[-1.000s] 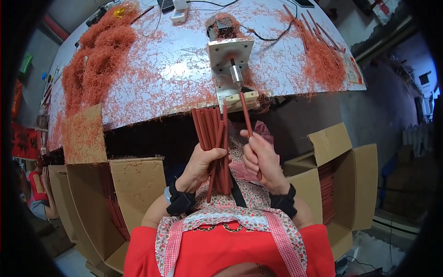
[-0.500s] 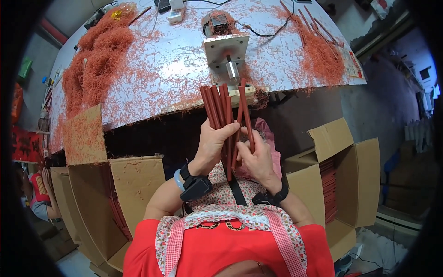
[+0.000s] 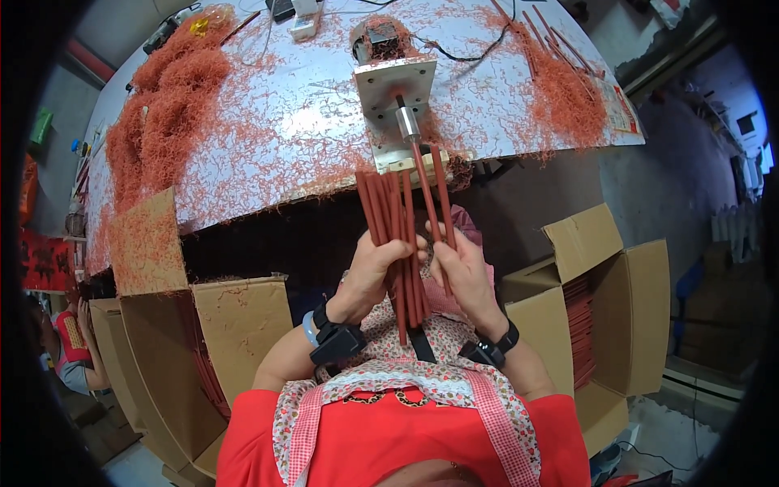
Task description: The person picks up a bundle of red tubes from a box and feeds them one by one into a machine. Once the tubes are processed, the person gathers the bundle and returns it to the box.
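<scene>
My left hand [image 3: 369, 272] is closed around a bundle of thin reddish-brown sticks [image 3: 380, 207], its thumb lying across them. In my right hand [image 3: 464, 274] I grip two more sticks. One stick [image 3: 426, 191] reaches up to the metal sleeve [image 3: 408, 124] on a motor shaft, its far tip at the sleeve's mouth; whether it sits inside I cannot tell. The second stick [image 3: 442, 191] stands beside it, its tip apart from the sleeve. Behind the sleeve, a square metal plate [image 3: 395, 85] carries the motor [image 3: 385, 40], which is strewn with red shavings.
Red curly shavings [image 3: 182, 105] heap on the left of the white table [image 3: 300, 122], with another pile [image 3: 568, 114] and loose sticks at right. Open cardboard boxes of sticks flank me, left [image 3: 239, 325] and right [image 3: 645, 325]. At far left sits another person [image 3: 73, 341].
My right hand has brought one stick's tip up to the metal sleeve, with a second stick alongside. The bundle in my left hand has come slightly nearer to me.
</scene>
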Action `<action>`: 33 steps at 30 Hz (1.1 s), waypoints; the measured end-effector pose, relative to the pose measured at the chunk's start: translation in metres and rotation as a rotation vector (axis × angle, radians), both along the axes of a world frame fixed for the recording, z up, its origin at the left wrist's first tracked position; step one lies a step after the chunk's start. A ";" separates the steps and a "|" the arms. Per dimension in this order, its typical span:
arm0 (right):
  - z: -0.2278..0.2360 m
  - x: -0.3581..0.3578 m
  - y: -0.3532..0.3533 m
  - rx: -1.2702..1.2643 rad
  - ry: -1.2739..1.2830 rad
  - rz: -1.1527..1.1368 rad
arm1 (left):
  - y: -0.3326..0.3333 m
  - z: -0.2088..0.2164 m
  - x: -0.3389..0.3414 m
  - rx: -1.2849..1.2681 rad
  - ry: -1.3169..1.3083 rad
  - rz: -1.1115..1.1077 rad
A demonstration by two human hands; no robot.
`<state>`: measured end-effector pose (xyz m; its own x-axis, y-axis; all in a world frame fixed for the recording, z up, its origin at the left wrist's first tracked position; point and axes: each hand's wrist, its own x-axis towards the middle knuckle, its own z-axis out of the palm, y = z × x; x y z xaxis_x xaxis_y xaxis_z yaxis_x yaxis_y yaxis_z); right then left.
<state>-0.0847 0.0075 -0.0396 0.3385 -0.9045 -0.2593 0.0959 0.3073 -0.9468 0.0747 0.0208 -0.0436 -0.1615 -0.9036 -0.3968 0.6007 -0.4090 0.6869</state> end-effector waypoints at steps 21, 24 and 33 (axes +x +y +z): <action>0.003 -0.001 -0.003 0.111 -0.051 0.025 | -0.003 0.025 -0.002 -0.083 -0.200 0.113; 0.008 0.003 0.021 0.060 -0.069 -0.021 | -0.016 0.021 -0.014 -0.133 -0.208 0.148; 0.013 0.000 0.001 0.043 -0.065 -0.073 | 0.024 0.007 -0.012 -0.003 -0.060 -0.088</action>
